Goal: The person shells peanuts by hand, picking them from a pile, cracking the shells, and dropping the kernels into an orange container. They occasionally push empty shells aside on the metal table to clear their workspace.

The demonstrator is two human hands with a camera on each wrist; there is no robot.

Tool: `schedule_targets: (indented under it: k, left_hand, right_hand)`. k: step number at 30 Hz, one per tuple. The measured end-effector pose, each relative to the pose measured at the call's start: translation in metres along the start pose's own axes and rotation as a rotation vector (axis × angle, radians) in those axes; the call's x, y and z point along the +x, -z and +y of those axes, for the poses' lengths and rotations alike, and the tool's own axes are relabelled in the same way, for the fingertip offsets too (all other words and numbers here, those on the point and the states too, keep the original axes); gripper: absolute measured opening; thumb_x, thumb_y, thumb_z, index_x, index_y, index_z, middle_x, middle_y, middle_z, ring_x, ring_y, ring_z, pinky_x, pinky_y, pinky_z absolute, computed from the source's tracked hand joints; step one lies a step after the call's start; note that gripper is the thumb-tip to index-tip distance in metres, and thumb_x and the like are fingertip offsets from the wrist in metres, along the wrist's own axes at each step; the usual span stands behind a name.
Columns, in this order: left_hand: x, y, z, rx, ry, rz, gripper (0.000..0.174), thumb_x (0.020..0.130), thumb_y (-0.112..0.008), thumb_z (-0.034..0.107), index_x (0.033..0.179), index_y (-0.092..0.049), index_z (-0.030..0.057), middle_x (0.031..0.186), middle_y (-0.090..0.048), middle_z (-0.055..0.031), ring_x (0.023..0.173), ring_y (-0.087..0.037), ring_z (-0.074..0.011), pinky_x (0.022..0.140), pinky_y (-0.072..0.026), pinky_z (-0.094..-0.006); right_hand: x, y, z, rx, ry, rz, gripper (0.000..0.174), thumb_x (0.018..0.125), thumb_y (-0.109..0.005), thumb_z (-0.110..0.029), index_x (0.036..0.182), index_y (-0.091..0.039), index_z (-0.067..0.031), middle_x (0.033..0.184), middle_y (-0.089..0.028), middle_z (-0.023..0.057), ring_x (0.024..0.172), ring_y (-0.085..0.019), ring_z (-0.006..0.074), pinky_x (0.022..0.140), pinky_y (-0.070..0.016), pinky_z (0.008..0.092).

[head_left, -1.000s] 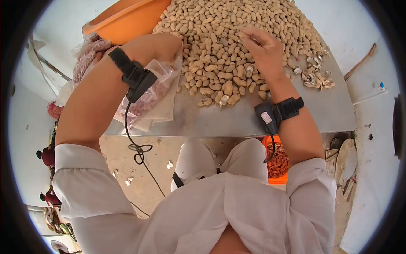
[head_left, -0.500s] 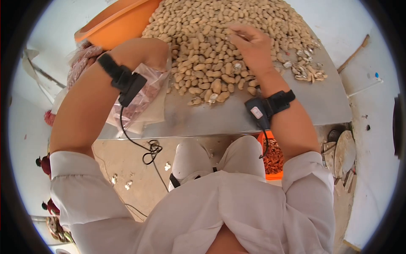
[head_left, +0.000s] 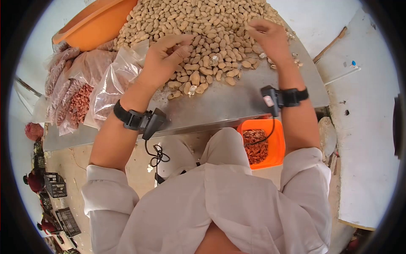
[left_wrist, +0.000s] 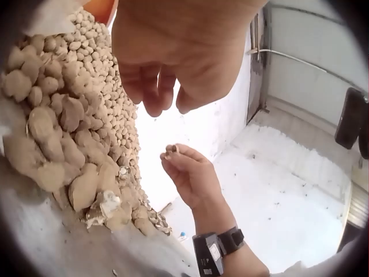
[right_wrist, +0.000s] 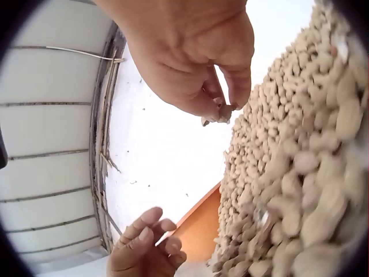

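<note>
A large heap of unshelled peanuts covers the far part of a metal table. My left hand hovers at the heap's near left side, fingers loosely bent; in the right wrist view nothing shows between them. Over the heap's right side, my right hand pinches a small broken peanut shell between thumb and fingers. A whitish cracked shell lies among the peanuts at the heap's front edge.
Plastic bags of shelled pink peanuts lie at the table's left. An orange basin leans behind them. Below the table edge stands an orange bin of reddish skins or kernels. A cable hangs from the left wrist camera.
My left hand has come away from the bag on the left and moved right to the peanuts. My right hand keeps pinching over the heap. The view has shifted right.
</note>
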State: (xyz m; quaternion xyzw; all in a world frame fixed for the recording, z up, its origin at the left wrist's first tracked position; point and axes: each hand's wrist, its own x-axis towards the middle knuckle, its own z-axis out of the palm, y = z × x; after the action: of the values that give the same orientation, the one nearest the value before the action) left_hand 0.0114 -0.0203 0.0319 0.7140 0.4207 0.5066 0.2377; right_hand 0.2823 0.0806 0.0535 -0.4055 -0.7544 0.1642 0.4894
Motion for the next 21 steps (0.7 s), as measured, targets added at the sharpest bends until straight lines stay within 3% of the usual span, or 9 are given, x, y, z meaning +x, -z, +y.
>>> schedule_targets:
  k: [3, 7, 10, 13, 19, 21]
  left_hand:
    - [0.0, -0.003, -0.013, -0.14, 0.082, 0.075, 0.027, 0.089, -0.055, 0.008, 0.115, -0.057, 0.0002, 0.097, -0.059, -0.0025, 0.076, -0.052, -0.0078, 0.068, -0.045, -0.0212]
    - [-0.001, -0.009, -0.013, -0.291, 0.15, 0.142, 0.031, 0.09, -0.054, 0.008, 0.119, -0.054, -0.0016, 0.097, -0.059, -0.0044, 0.073, -0.051, -0.0086, 0.064, -0.0421, -0.021]
    - [-0.002, -0.01, -0.023, -0.506, 0.14, 0.174, 0.032, 0.09, -0.053, 0.008, 0.12, -0.054, -0.0013, 0.095, -0.058, -0.0044, 0.071, -0.05, -0.009, 0.063, -0.0401, -0.0208]
    - [-0.005, -0.009, -0.032, -0.714, 0.129, 0.167, 0.032, 0.09, -0.053, 0.009, 0.12, -0.054, -0.0011, 0.091, -0.056, -0.0032, 0.07, -0.048, -0.0091, 0.062, -0.0393, -0.0206]
    - [-0.008, -0.007, -0.033, -0.8, 0.199, 0.173, 0.029, 0.087, -0.056, 0.009, 0.115, -0.058, 0.0004, 0.078, -0.053, 0.0018, 0.063, -0.045, -0.0071, 0.057, -0.0363, -0.019]
    - [-0.008, -0.007, -0.035, -0.773, 0.186, 0.16, 0.028, 0.086, -0.059, 0.01, 0.113, -0.06, 0.001, 0.074, -0.053, 0.0032, 0.061, -0.045, -0.006, 0.056, -0.0361, -0.0187]
  right_hand:
    - [-0.001, 0.051, 0.029, -0.381, 0.019, -0.033, 0.02, 0.074, -0.064, -0.015, 0.092, -0.068, -0.0059, 0.081, -0.067, 0.0116, 0.074, -0.065, 0.0207, 0.069, -0.0503, 0.0308]
    - [-0.014, 0.07, 0.038, -0.806, 0.124, -0.092, 0.021, 0.074, -0.062, -0.013, 0.093, -0.066, -0.0052, 0.089, -0.065, 0.014, 0.08, -0.062, 0.0294, 0.072, -0.0495, 0.0364]
    - [-0.028, 0.042, 0.023, -0.424, 0.07, -0.288, 0.019, 0.074, -0.061, -0.011, 0.091, -0.065, -0.0044, 0.091, -0.064, 0.0142, 0.083, -0.061, 0.0319, 0.074, -0.0484, 0.0388]
    - [-0.041, 0.011, -0.005, -0.428, 0.171, -0.527, 0.016, 0.073, -0.061, -0.009, 0.087, -0.063, -0.0033, 0.089, -0.061, 0.014, 0.084, -0.058, 0.0332, 0.076, -0.0467, 0.0401]
    - [-0.029, -0.012, 0.013, -0.547, 0.245, -0.618, 0.013, 0.073, -0.059, -0.008, 0.085, -0.061, -0.0035, 0.081, -0.059, 0.0142, 0.082, -0.057, 0.0347, 0.072, -0.046, 0.0399]
    - [-0.022, -0.012, 0.008, -0.569, 0.249, -0.639, 0.014, 0.076, -0.059, -0.005, 0.09, -0.061, -0.0028, 0.082, -0.062, 0.0119, 0.076, -0.059, 0.0294, 0.068, -0.0471, 0.0352]
